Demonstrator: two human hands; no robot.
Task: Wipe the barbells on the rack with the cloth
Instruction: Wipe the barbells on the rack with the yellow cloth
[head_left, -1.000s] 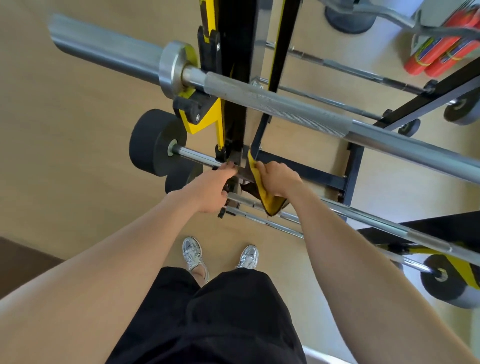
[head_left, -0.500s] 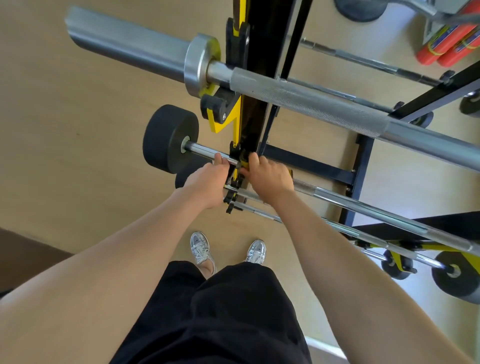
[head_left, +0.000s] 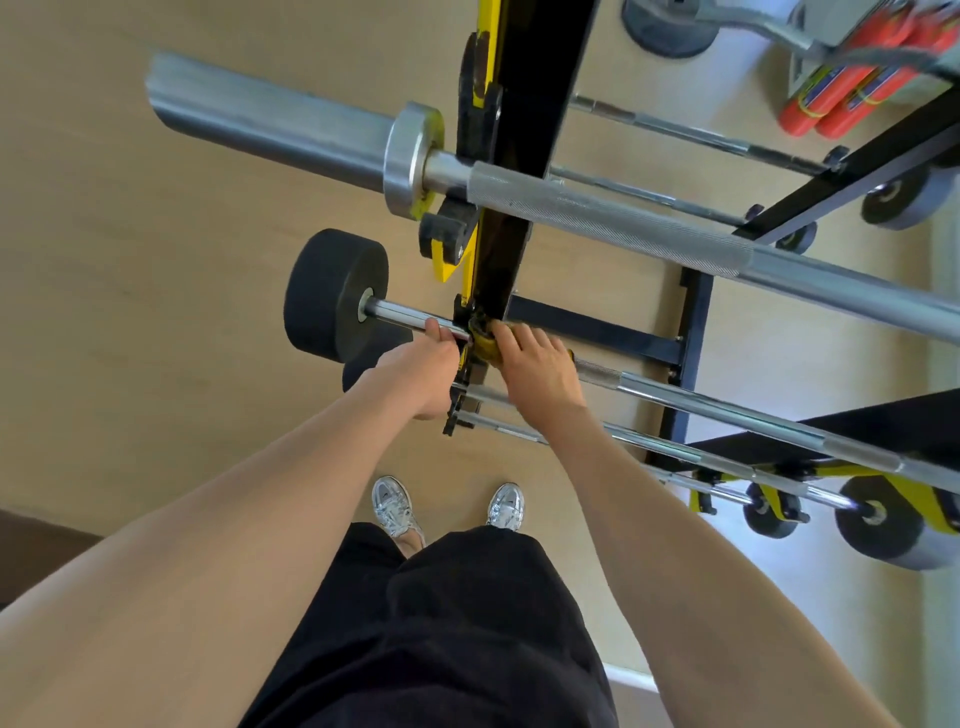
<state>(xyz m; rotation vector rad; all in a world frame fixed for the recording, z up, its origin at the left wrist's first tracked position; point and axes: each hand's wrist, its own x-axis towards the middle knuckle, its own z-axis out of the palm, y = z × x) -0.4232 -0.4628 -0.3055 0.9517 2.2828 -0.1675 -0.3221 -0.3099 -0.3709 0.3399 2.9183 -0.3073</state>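
Observation:
A black and yellow rack (head_left: 511, 171) holds several chrome barbells one above another. A thick bar (head_left: 613, 223) lies at the top. Below it is a thinner barbell (head_left: 727, 410) with a black weight (head_left: 332, 296) on its left end. My left hand (head_left: 415, 371) grips this bar just left of the rack post. My right hand (head_left: 537, 366) wraps a yellow cloth (head_left: 485, 345) around the same bar just right of the post. Most of the cloth is hidden under my fingers.
More thin bars (head_left: 675, 457) lie lower on the rack, with small weights (head_left: 878, 519) at the right. Red cylinders (head_left: 841, 98) and a curl bar (head_left: 753, 21) lie at the top right. My shoes (head_left: 447, 506) stand on the wooden floor (head_left: 156, 364) close to the rack.
My right hand slid the cloth left along the bar up to the rack post, and the cloth no longer hangs below the hand. My left hand kept its grip.

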